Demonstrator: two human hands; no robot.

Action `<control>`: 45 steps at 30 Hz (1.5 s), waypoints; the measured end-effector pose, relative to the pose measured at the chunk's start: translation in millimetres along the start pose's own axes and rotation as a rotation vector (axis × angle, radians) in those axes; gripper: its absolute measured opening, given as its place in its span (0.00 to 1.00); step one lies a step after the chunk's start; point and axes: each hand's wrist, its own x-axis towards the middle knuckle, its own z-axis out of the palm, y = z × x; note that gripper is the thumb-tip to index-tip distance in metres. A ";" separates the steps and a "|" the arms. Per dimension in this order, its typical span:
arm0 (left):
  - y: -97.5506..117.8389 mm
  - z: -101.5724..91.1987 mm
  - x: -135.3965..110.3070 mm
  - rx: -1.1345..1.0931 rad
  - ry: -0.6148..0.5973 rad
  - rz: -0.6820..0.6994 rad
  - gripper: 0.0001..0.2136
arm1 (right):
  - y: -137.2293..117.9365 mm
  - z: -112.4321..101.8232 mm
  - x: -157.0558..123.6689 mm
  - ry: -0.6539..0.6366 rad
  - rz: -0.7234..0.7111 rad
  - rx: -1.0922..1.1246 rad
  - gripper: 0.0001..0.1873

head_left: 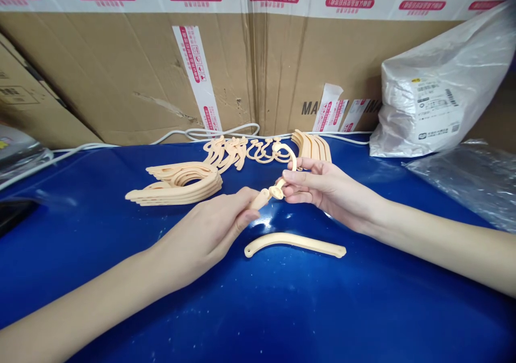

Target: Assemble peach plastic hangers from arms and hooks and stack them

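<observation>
My left hand (226, 223) is closed around a cream plastic hanger arm (260, 199), most of which is hidden in the fist. In a pinch, my right hand (318, 188) holds a cream hanger hook (293, 161), its curve upward and its round base (276, 192) low. The hook's base touches or nearly touches the arm's end; I cannot tell whether they are joined. Below both hands, a loose curved hanger arm (296, 240) with a hole at its end lies on the blue table.
Behind my left hand lies a stack of folded hangers (181, 188). Farther back are several loose hooks (228, 150) and a pile of hanger arms (312, 147). A white cable (193, 132) runs along cardboard boxes (133, 72). At right stand a wrapped package (431, 94) and clear plastic (471, 175).
</observation>
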 end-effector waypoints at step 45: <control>-8.7 19.5 -7.1 0.593 0.257 0.327 0.12 | 7.1 4.5 -0.2 0.113 -0.154 -0.234 0.20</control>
